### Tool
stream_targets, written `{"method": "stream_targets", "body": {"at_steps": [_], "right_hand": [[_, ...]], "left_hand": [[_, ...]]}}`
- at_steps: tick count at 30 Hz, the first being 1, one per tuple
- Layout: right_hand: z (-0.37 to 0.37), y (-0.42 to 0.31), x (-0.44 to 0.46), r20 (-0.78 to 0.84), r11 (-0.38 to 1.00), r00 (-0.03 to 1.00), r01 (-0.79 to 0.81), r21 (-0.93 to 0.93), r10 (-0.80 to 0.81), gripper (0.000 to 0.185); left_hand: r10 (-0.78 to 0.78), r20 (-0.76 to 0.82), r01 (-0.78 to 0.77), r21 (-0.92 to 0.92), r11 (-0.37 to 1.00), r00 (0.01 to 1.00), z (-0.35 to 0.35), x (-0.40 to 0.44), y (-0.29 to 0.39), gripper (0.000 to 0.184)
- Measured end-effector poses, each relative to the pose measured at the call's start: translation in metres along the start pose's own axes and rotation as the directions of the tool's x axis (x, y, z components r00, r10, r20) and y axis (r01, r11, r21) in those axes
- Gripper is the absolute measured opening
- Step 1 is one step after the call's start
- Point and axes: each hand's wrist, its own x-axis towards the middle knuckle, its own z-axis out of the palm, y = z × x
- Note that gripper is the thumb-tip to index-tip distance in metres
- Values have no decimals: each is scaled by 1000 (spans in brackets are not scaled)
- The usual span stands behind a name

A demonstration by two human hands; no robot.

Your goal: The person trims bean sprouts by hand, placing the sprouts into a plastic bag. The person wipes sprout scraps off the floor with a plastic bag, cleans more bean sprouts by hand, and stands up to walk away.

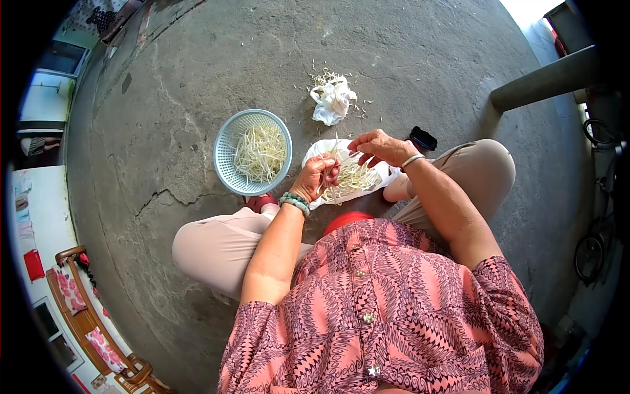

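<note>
Here, the person sits low over a grey concrete floor (184, 72), knees spread, with both hands raised above a white plastic bag (388, 176) laid flat between the feet. The left hand (317, 176), with a green beaded bracelet (294, 203) at its wrist, has its fingers curled around a few bean sprouts (336, 150), whose thin pale ends stick up past the thumb. The right hand (380, 148), wearing a light bangle (413, 160), is just beside it, palm down with fingers bent toward those ends; whether a strand is pinched between its fingertips cannot be told. Under the two hands, a loose heap of sprouts (357, 180) lies on the plastic, partly hidden by them. Near the left knee stands a round, pale blue-grey basket (220, 154) with perforated walls, and more sprouts lie tangled inside it. Farther out on the floor, beyond the hands, sits a crumpled white bag (333, 103), with small pale scraps (324, 77) scattered around it, thickest along its far side. A black object (423, 138), too small to identify, is near the right wrist, and part of a red seat (346, 219) shows beneath the patterned shirt (394, 289).
</note>
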Motion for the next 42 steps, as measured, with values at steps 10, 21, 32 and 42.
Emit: {"method": "stream_targets", "body": {"at_steps": [10,21,32,42], "right_hand": [[-11,7,6,-162,953,984,25,-302,-77,16],[14,23,9,285,726,953,267,-634,-102,15],[30,6,10,104,764,910,394,-510,-400,14],[27,11,15,41,596,871,369,-713,-490,18]], "left_hand": [[31,-29,-29,58,998,999,3,-4,3,13],[129,-126,-101,210,972,984,0,4,-4,17],[44,-111,3,389,921,993,11,7,-9,27],[7,-64,13,307,952,998,12,6,-4,18]]}}
